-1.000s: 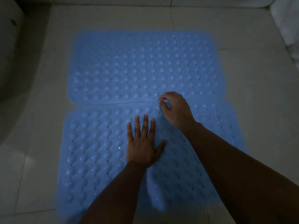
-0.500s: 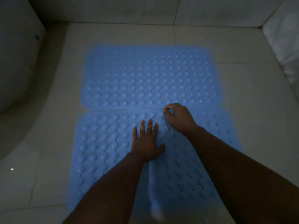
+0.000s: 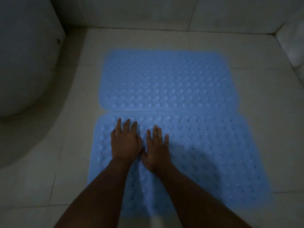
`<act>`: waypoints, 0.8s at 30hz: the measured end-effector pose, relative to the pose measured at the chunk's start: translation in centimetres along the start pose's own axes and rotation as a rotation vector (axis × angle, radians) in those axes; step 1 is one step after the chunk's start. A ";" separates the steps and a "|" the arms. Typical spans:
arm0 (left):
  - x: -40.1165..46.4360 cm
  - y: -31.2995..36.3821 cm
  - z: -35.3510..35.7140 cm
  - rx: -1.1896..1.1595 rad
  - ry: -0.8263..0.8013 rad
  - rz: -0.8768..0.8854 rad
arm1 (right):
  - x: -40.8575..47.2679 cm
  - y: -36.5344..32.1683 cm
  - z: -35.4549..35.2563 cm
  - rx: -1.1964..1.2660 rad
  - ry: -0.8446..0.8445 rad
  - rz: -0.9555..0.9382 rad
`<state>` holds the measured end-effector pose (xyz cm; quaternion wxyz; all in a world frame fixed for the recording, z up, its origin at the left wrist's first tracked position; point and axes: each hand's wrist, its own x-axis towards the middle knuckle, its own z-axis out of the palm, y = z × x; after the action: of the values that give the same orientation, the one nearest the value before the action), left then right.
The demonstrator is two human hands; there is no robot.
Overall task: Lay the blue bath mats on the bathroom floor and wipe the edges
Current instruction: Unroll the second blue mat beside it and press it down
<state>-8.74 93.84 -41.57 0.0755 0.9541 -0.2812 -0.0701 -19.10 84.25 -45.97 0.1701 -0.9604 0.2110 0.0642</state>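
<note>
Two blue bath mats with rows of bumps and small holes lie flat on the pale tiled floor, long edges touching. The far mat (image 3: 164, 79) sits toward the back wall. The near mat (image 3: 213, 153) lies under both my hands. My left hand (image 3: 125, 142) rests palm down on the near mat's upper left part, fingers spread. My right hand (image 3: 157, 148) lies flat beside it, thumbs nearly touching. Neither hand holds anything. My forearms cover the mat's lower middle.
A rounded white fixture (image 3: 24, 63) bulges in from the left, close to the mats. Tiled walls (image 3: 148, 12) close the back and the right corner (image 3: 292, 46). Bare floor tile (image 3: 41, 170) lies left of the near mat and to the right (image 3: 271, 112).
My right hand let go of its pinch at the seam, slid left and flattened. My left hand shifted left. The view pulled back and tilted up.
</note>
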 end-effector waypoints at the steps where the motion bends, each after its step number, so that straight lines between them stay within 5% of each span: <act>1: 0.0 -0.3 0.1 0.000 0.008 0.000 | -0.2 0.2 0.6 -0.030 0.030 -0.006; 14: 1.6 -4.7 1.0 -0.032 0.027 -0.018 | 0.0 -0.1 1.3 -0.092 0.097 0.012; 24: 0.5 -4.0 -0.8 -0.063 0.067 -0.050 | 2.3 -1.0 -3.7 0.013 -0.168 0.059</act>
<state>-6.08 96.95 -41.60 0.1131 0.9599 -0.2520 -0.0490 -16.42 82.89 -42.68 0.1916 -0.9439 0.2246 0.1482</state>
